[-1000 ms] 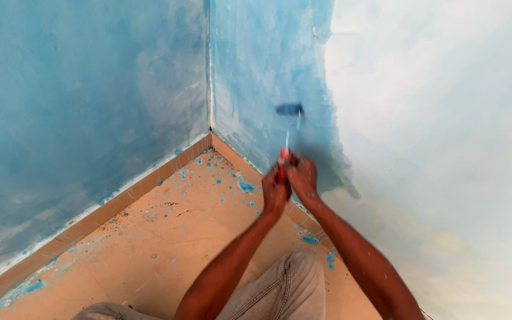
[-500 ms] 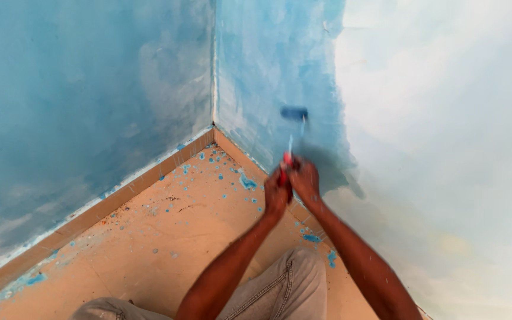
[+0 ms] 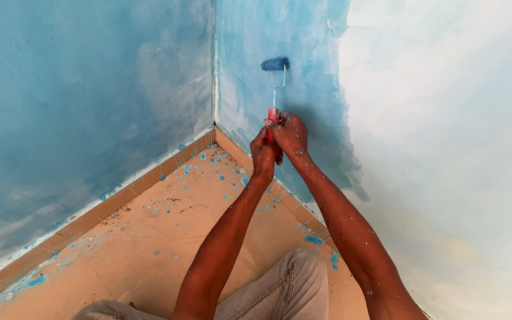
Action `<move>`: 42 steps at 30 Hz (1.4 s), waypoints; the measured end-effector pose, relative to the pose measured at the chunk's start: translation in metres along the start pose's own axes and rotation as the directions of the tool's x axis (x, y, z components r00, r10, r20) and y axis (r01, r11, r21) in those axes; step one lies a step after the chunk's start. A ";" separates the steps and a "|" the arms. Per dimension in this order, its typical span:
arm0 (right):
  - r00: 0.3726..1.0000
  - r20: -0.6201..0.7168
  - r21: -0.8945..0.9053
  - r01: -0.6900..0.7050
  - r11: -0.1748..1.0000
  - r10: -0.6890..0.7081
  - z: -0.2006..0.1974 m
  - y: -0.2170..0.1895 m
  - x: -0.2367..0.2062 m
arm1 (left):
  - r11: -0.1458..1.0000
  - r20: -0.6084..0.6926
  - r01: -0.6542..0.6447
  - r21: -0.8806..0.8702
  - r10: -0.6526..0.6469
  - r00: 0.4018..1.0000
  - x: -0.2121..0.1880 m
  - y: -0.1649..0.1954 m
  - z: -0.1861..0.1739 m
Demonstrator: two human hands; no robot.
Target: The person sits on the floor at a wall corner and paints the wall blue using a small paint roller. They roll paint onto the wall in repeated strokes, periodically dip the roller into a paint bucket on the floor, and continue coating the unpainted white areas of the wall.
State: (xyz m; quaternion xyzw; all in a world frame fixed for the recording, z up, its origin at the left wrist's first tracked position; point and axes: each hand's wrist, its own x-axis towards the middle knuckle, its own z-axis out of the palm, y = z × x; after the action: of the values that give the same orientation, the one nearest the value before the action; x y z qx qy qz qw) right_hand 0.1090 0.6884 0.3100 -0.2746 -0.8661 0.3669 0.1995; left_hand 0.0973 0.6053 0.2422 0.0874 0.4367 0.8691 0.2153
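Both hands grip the red handle of a small paint roller. My right hand is the upper one on the handle and my left hand wraps just below it. The roller's blue-soaked sleeve presses against the right-hand wall, close to the room's corner, inside the blue-painted patch. A thin metal stem joins sleeve and handle. Both forearms are speckled with paint drops.
Two walls meet at a corner; the left wall is blue, the right wall turns white past the painted patch. A tan skirting strip borders the orange floor, spotted with blue drips. My knee in grey trousers is low in view.
The roller has travelled up the wall, and both hands rose with it. The view shifted slightly.
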 end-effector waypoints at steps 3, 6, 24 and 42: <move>1.000 0.006 -0.018 -0.012 1.000 0.012 0.007 0.037 -0.012 | 0.996 -0.001 -0.057 0.063 0.058 0.998 -0.015 -0.032 -0.005; 1.000 0.013 -0.071 0.003 0.997 -0.002 0.017 0.094 -0.052 | 0.995 -0.031 0.092 -0.045 -0.093 0.995 -0.051 -0.080 -0.016; 1.000 -0.008 -0.051 0.011 0.999 -0.011 0.047 0.021 0.119 | 0.995 -0.032 -0.057 0.084 0.060 0.998 0.121 -0.020 -0.006; 0.996 0.009 -0.083 0.090 0.992 -0.089 0.097 -0.009 0.282 | 0.996 -0.063 -0.094 0.005 0.094 0.994 0.291 0.010 -0.006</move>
State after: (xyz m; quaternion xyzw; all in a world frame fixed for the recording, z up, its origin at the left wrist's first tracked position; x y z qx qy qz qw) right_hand -0.1640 0.8070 0.2943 -0.2428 -0.8926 0.3217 0.2019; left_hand -0.1671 0.7267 0.2362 0.0807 0.4395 0.8801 0.1602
